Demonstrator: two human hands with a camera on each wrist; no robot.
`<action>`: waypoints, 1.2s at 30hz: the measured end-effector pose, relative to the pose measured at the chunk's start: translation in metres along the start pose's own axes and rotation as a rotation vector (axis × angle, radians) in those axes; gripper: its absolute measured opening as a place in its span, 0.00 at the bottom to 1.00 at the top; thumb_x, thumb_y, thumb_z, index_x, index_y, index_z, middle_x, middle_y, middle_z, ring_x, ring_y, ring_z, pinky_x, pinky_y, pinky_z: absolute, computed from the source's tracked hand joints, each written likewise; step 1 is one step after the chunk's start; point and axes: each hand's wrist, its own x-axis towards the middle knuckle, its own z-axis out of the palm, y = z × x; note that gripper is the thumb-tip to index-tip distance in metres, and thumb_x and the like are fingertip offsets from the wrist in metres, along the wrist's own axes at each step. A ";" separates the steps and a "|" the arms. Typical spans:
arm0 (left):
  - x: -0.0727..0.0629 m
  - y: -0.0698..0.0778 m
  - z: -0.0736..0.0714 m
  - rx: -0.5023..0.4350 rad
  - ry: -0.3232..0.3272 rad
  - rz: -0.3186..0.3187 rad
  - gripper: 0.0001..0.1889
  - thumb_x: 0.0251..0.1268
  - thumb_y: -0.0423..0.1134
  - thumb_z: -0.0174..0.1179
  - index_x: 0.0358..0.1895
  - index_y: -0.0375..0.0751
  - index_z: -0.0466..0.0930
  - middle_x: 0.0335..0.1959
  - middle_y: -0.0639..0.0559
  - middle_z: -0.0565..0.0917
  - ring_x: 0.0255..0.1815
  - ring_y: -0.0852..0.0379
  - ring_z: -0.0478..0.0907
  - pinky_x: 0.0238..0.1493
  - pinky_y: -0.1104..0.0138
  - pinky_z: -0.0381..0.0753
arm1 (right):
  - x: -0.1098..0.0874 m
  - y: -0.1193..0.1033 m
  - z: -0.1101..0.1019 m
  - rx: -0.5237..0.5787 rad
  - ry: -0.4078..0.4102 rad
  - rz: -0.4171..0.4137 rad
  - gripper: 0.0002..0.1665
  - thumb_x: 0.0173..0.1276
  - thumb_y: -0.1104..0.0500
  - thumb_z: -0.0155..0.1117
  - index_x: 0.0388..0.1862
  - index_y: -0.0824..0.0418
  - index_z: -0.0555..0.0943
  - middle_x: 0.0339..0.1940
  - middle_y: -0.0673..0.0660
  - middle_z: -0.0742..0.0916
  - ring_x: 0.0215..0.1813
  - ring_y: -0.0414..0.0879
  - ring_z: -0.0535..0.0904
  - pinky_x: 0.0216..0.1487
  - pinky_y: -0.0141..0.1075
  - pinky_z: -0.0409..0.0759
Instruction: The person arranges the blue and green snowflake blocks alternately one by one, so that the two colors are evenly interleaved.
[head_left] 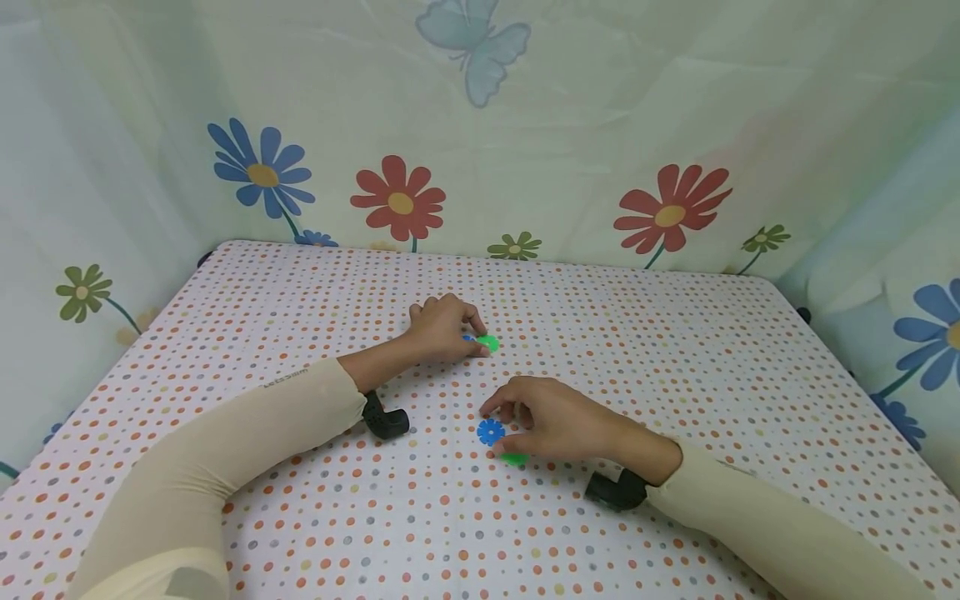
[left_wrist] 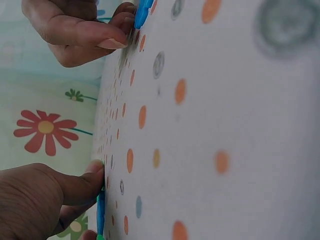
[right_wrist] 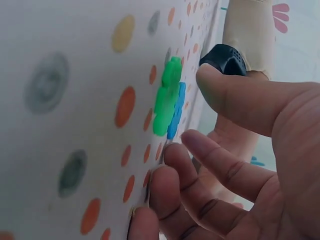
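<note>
Farther out on the table, my left hand point(head_left: 444, 330) pinches a small bright green notched disc point(head_left: 490, 343) between thumb and index finger. A blue disc point(left_wrist: 101, 212) lies right beside it, partly hidden by the fingers. Nearer to me, my right hand point(head_left: 566, 419) hovers low with thumb and fingers spread around a blue notched disc point(head_left: 491, 432). Another green disc point(right_wrist: 168, 97) lies flat next to that blue one, partly under the thumb in the head view. In the right wrist view, the fingertips stand apart from both discs.
A dotted cloth point(head_left: 315, 500) covers the table. Flower-printed curtains point(head_left: 570, 125) hang behind it and at both sides. Each wrist carries a black camera, one on the left point(head_left: 386, 419) and one on the right point(head_left: 617, 490).
</note>
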 end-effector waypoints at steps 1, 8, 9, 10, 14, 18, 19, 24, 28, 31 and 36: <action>0.000 0.000 0.000 -0.002 -0.003 -0.005 0.11 0.53 0.54 0.74 0.37 0.58 0.88 0.51 0.54 0.83 0.51 0.46 0.74 0.53 0.49 0.62 | 0.001 0.000 0.001 -0.009 0.001 -0.006 0.22 0.60 0.47 0.74 0.53 0.49 0.83 0.38 0.44 0.81 0.32 0.38 0.74 0.34 0.30 0.75; 0.002 -0.003 0.001 -0.034 -0.006 -0.021 0.10 0.52 0.54 0.74 0.35 0.59 0.88 0.54 0.56 0.85 0.51 0.46 0.76 0.53 0.50 0.63 | 0.005 -0.005 0.003 -0.059 0.010 -0.010 0.18 0.59 0.48 0.76 0.47 0.48 0.85 0.35 0.43 0.81 0.32 0.38 0.73 0.35 0.30 0.73; 0.002 -0.003 0.001 -0.044 -0.004 -0.021 0.09 0.52 0.54 0.74 0.35 0.59 0.88 0.53 0.56 0.85 0.51 0.47 0.77 0.53 0.51 0.63 | 0.006 -0.006 0.003 -0.063 0.010 -0.003 0.17 0.58 0.48 0.76 0.47 0.47 0.85 0.35 0.43 0.81 0.32 0.38 0.74 0.35 0.30 0.74; 0.002 -0.004 0.001 -0.052 -0.001 -0.020 0.09 0.52 0.54 0.74 0.34 0.60 0.88 0.53 0.57 0.85 0.50 0.47 0.77 0.53 0.51 0.63 | 0.007 -0.006 0.003 -0.065 0.010 0.005 0.17 0.58 0.48 0.76 0.46 0.47 0.84 0.34 0.42 0.82 0.32 0.38 0.74 0.35 0.30 0.74; 0.002 -0.005 0.002 -0.074 0.008 -0.022 0.09 0.52 0.53 0.75 0.33 0.59 0.89 0.51 0.58 0.86 0.50 0.47 0.77 0.53 0.51 0.63 | 0.010 -0.008 0.003 -0.068 0.004 0.021 0.15 0.58 0.49 0.76 0.43 0.46 0.84 0.31 0.43 0.81 0.30 0.37 0.73 0.34 0.30 0.73; 0.002 -0.006 0.002 -0.071 0.011 -0.024 0.09 0.52 0.54 0.74 0.34 0.59 0.89 0.51 0.58 0.86 0.51 0.47 0.77 0.54 0.50 0.64 | 0.012 -0.008 0.003 -0.069 0.004 0.005 0.17 0.58 0.49 0.77 0.44 0.49 0.83 0.29 0.44 0.81 0.28 0.36 0.71 0.32 0.30 0.71; 0.002 -0.006 0.002 -0.071 0.011 -0.025 0.09 0.52 0.54 0.74 0.34 0.59 0.89 0.51 0.58 0.86 0.52 0.47 0.78 0.54 0.50 0.64 | 0.012 -0.008 0.003 -0.070 0.005 0.004 0.17 0.58 0.49 0.77 0.44 0.49 0.83 0.29 0.44 0.81 0.28 0.36 0.71 0.32 0.30 0.71; 0.003 -0.007 0.003 -0.069 0.008 -0.023 0.09 0.52 0.54 0.74 0.35 0.59 0.89 0.52 0.58 0.85 0.52 0.47 0.78 0.55 0.50 0.64 | 0.012 -0.007 0.003 -0.063 0.006 0.014 0.16 0.57 0.48 0.77 0.41 0.49 0.83 0.30 0.44 0.80 0.29 0.36 0.72 0.33 0.30 0.72; 0.003 -0.008 0.003 -0.067 0.009 -0.019 0.09 0.52 0.54 0.74 0.35 0.60 0.89 0.52 0.58 0.85 0.52 0.47 0.78 0.55 0.49 0.64 | 0.012 -0.006 0.002 -0.045 0.001 0.024 0.15 0.57 0.49 0.77 0.40 0.50 0.83 0.31 0.44 0.81 0.31 0.37 0.73 0.34 0.30 0.73; 0.004 -0.008 0.003 -0.067 0.010 -0.017 0.09 0.52 0.54 0.74 0.35 0.59 0.89 0.51 0.58 0.86 0.52 0.47 0.78 0.54 0.49 0.64 | 0.012 -0.006 0.002 -0.035 -0.006 0.020 0.15 0.57 0.50 0.77 0.40 0.50 0.82 0.32 0.44 0.81 0.32 0.37 0.74 0.35 0.29 0.74; 0.004 -0.008 0.003 -0.069 0.009 -0.013 0.09 0.53 0.53 0.74 0.35 0.59 0.89 0.51 0.58 0.86 0.52 0.47 0.78 0.55 0.49 0.64 | 0.014 -0.006 0.001 -0.019 -0.020 -0.012 0.16 0.57 0.51 0.77 0.39 0.51 0.79 0.32 0.45 0.81 0.30 0.37 0.73 0.34 0.30 0.74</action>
